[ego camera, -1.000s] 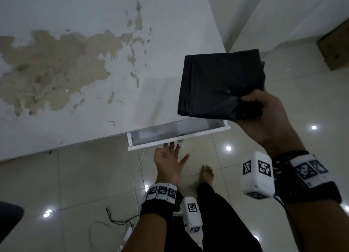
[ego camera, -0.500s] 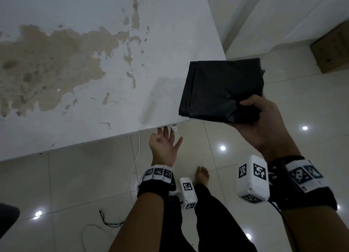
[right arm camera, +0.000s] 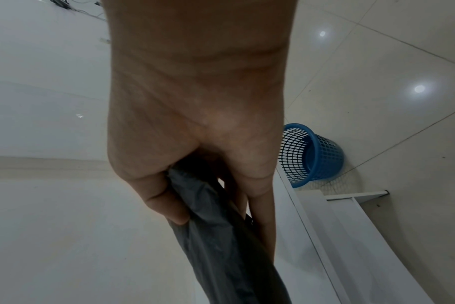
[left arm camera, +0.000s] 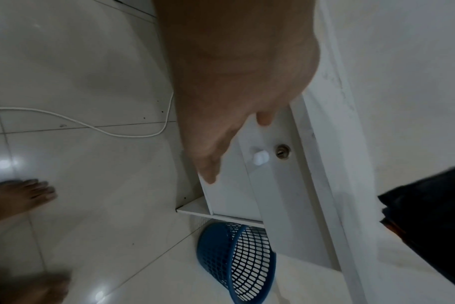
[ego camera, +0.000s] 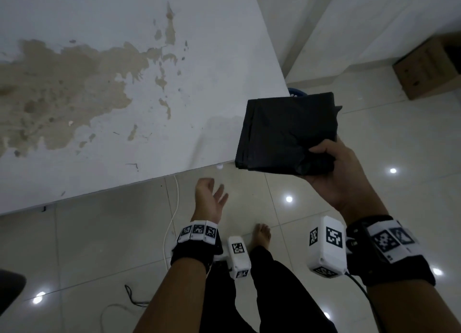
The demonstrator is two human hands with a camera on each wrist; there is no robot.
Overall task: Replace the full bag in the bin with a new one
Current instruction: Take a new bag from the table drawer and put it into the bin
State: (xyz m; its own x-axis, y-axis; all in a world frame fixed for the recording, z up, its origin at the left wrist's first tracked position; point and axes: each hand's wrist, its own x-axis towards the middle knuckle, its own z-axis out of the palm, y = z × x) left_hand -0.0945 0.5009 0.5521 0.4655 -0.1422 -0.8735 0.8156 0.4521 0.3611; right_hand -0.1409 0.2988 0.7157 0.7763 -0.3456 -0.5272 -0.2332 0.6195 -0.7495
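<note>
Head view showed the white drawer front (left arm camera: pixel 249 185), open a second earlier, now pushed flush under the stained, flaking white worktop (ego camera: pixel 124 88), so fetching looked finished. Right hand (ego camera: pixel 341 178) pinched the folded, matte black plastic bin bag (ego camera: pixel 287 133) between thumb and curled fingers (right arm camera: pixel 262 205). Left hand (ego camera: pixel 209 200) hung with fingers loosely spread, holding nothing. Beyond stood the blue latticed plastic bin (right arm camera: pixel 312 154), unlined, on glossy floor tiles (ego camera: pixel 74 245).

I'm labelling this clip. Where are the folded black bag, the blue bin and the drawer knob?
bag (ego camera: pixel 282 130), head view, middle of the folded stack
bin (left arm camera: pixel 221 253), left wrist view, outer mesh wall
knob (left arm camera: pixel 260 158), left wrist view, its white face
</note>
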